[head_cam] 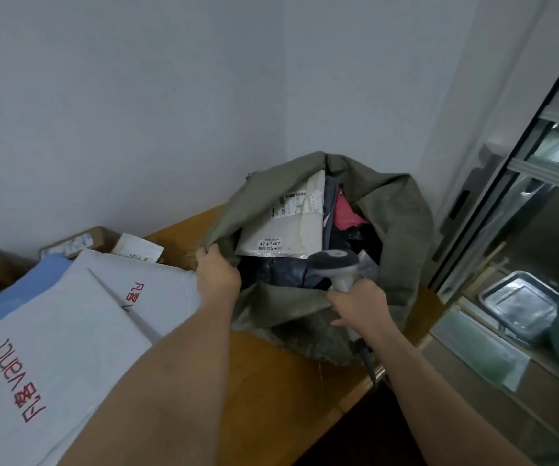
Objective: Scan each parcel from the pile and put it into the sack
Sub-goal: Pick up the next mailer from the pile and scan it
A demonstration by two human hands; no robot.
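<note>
My left hand [218,276] has its grip closed on the rim of the sack [395,223], fingers curled over the cloth edge at the mouth's near-left side. My right hand [360,309] has its grip wrapped round the handle of the scanner [335,265], and the same hand seems to pinch the sack's near rim too; can't tell for sure. Scanner head sits just above the right grip, over the sack opening. Its cable [370,364] drops below the right grip, past the table [281,381] edge.

Sack is olive-green, on the table betw. and beyond both grips, mouth open. Inside, just beyond the left grip: a white parcel [284,230] w/ printed labels, leaning upright. Right of it, beyond the scanner: dark bags and a pink one [347,213].

Pile is left of the left grip: large white mailers [52,341] w/ red print, touching my left forearm, a blue one [25,284] under them, brown boxes [76,243] further back by the wall.

Right of the right grip, well apart: a metal tray [520,306] behind glass.
</note>
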